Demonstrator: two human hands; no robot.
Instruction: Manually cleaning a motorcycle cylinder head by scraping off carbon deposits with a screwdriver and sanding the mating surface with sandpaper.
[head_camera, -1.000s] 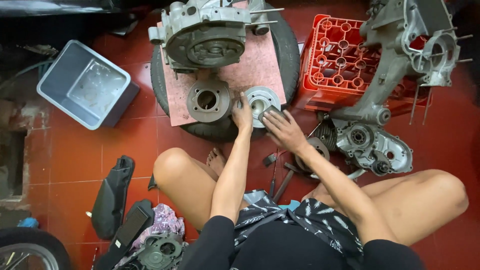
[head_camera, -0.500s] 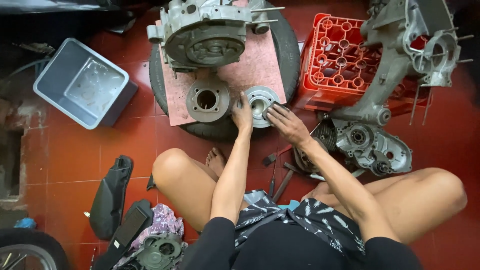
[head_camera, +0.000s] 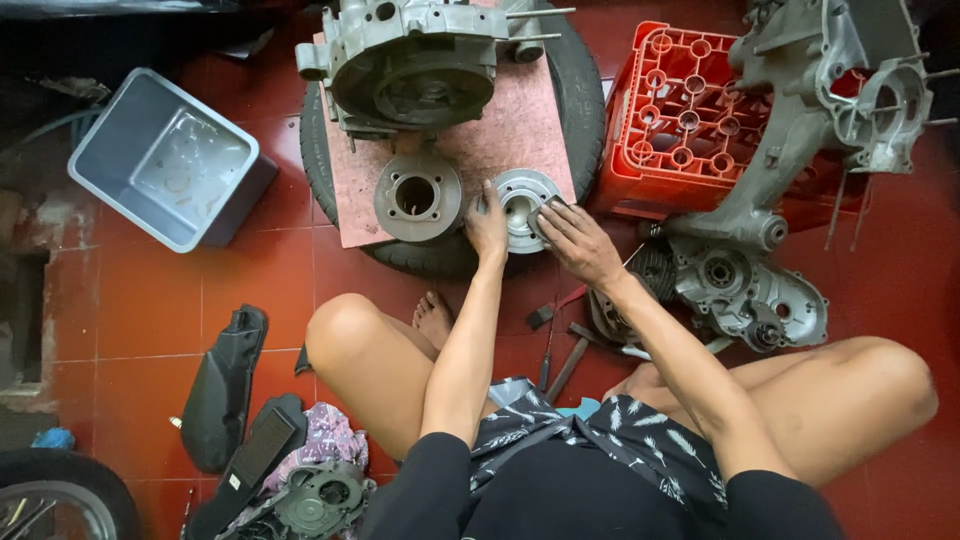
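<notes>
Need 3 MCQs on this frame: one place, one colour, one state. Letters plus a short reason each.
1. Where does the silver round part lie?
A. in the grey tub
B. on the pink board over the tyre
C. inside the red crate

2. What colour is the crate beside the tyre?
A. red
B. blue
C. green

3. How do the hands meet the silver round part?
A. both hang clear above it
B. only the left hand touches it
C. left hand at its left edge, right hand on its right side

Answers:
1. B: the part sits on the pink board laid across the tyre, next to a darker round part.
2. A: the plastic crate is red.
3. C: the left hand rests against the part's left rim and the right hand lies over its right edge.
</notes>
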